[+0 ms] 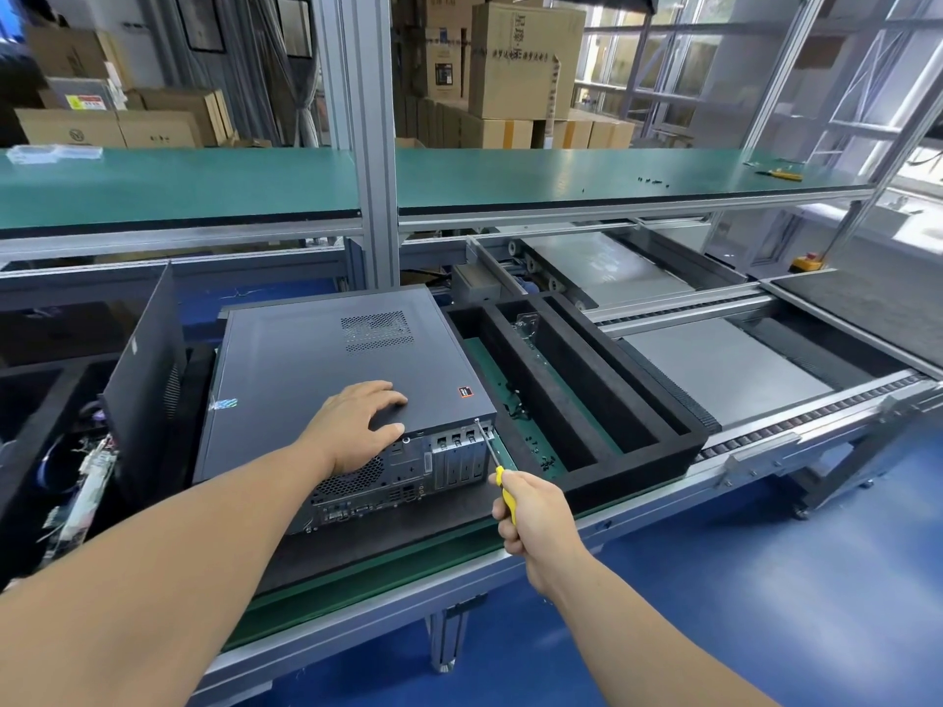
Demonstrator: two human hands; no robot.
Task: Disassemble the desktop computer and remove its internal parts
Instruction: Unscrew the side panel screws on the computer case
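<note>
The task is judged to be at its start: the computer [337, 395] lies on its side on the desk [388, 558], rear panel toward the person, with its side cover shut and no internal parts yet taken out. The left hand [360, 426] is laid flat on the cover, fingers relaxed, gripping nothing. A yellow-handled screwdriver [492, 464] is held in the closed grip of the right hand [536, 517], its tip set at a screw on the rear top corner. The cover screws, the cover and everything inside are left. A black foam tray [587, 400] holding small screws sits just beside the computer. A green shelf [204, 186] runs above, with stacked cartons [515, 68] behind and a blue floor [765, 579] below.
</note>
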